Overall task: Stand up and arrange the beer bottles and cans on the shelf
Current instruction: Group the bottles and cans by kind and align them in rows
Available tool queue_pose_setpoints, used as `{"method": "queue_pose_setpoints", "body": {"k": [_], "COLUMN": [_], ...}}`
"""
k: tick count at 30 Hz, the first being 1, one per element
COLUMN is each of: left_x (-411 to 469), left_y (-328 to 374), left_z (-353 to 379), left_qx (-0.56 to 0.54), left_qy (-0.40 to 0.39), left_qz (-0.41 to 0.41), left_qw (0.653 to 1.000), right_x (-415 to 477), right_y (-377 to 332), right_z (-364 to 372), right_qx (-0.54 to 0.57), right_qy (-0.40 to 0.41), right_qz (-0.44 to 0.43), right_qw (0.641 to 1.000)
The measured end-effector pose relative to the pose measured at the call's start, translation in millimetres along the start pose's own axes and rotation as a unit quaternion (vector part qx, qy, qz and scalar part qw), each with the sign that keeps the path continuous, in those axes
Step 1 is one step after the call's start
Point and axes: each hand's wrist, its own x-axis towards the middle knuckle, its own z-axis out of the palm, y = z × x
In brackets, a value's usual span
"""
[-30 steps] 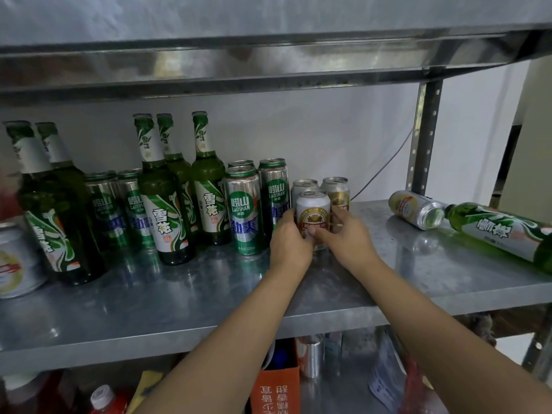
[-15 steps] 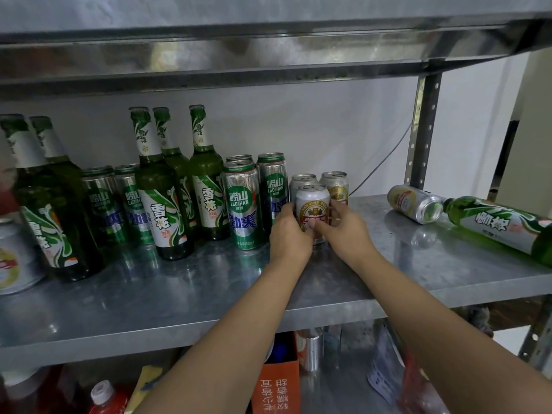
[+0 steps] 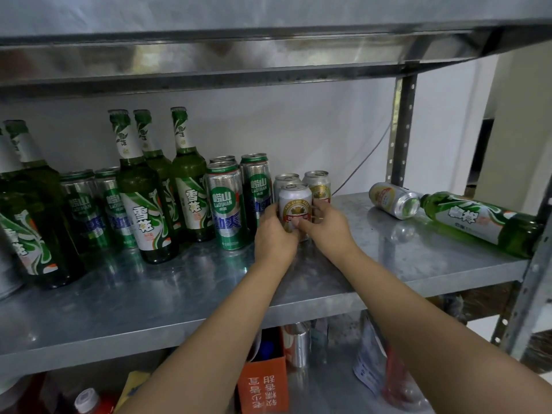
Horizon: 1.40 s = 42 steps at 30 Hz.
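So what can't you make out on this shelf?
All head view.
Lower half of the short silver can: covered by the left hand and right hand holding it.
Rear tall can: front green can hides all but its rim.
Leftmost bottle: neck cut by the left edge.
Lying bottle: base behind the shelf post.

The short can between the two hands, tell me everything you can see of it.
The short can looks like silvery metal, with a round red and gold emblem under an arc of small lettering and a red band below. It stands upright on the steel shelf. The left hand grips its left side and the right hand its right, thumbs on the front. It stands just in front of two similar short cans, right of a tall green can.
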Motion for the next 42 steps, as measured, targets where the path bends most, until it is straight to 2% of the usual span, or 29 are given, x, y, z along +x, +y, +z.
{"method": "queue_pose_setpoints", "body": {"k": [2, 4, 5, 7, 9, 11, 14, 18, 22, 26, 30, 32, 34, 37, 39, 40, 42], "left_x": [-12, -27, -32, -35, -29, -19, -6, 6, 12, 18, 19, 18, 16, 14, 13, 11, 8], "left_y": [7, 19, 27, 48, 69, 83, 90, 83, 76, 73, 71, 70, 69, 72, 77, 82, 93], "left_z": [0, 3, 7, 20, 37, 53, 73, 89, 94, 95, 96, 95, 94, 92, 89, 86, 76], "left_qx": [0.005, -0.022, -0.053, -0.124, -0.182, -0.199, -0.156, -0.137, -0.132, -0.142, -0.133, -0.135, -0.145, -0.162, -0.202, -0.245, -0.372], "left_qy": [0.043, 0.092, 0.087, 0.019, -0.067, -0.116, -0.138, -0.152, -0.156, -0.166, -0.166, -0.167, -0.17, -0.176, -0.192, -0.205, -0.234], "left_qz": [0.011, 0.066, 0.089, 0.09, 0.052, 0.023, 0.019, -0.023, -0.035, -0.053, -0.054, -0.052, -0.05, -0.066, -0.09, -0.107, -0.146], "left_qw": [0.999, 0.993, 0.991, 0.988, 0.98, 0.973, 0.978, 0.979, 0.978, 0.974, 0.976, 0.975, 0.973, 0.969, 0.956, 0.941, 0.886], "right_x": [-3, -5, -4, 3, 12, 23, 41, 59, 67, 75, 86, 88, 81, 64, 46, 34, 8], "right_y": [-2, -2, -3, -6, -9, -7, 6, 27, 42, 46, 45, 48, 48, 40, 27, 19, 6], "right_z": [-12, -31, -42, -67, -95, -121, -145, -151, -143, -133, -119, -116, -119, -130, -136, -138, -142], "right_qx": [0.047, 0.067, 0.058, 0.007, -0.063, -0.167, -0.309, -0.395, -0.427, -0.448, -0.489, -0.493, -0.473, -0.34, -0.133, -0.012, 0.174], "right_qy": [-0.002, 0.009, 0.024, 0.072, 0.114, 0.122, 0.11, 0.062, 0.036, 0.052, -0.007, -0.006, 0.016, 0.08, 0.109, 0.102, 0.05], "right_qz": [0.026, 0.026, 0.026, 0.032, 0.036, 0.034, 0.058, 0.084, 0.103, 0.065, 0.146, 0.155, 0.142, 0.131, 0.109, 0.098, 0.078], "right_qw": [0.999, 0.997, 0.998, 0.997, 0.991, 0.978, 0.943, 0.913, 0.897, 0.89, 0.86, 0.856, 0.869, 0.928, 0.979, 0.99, 0.98]}}
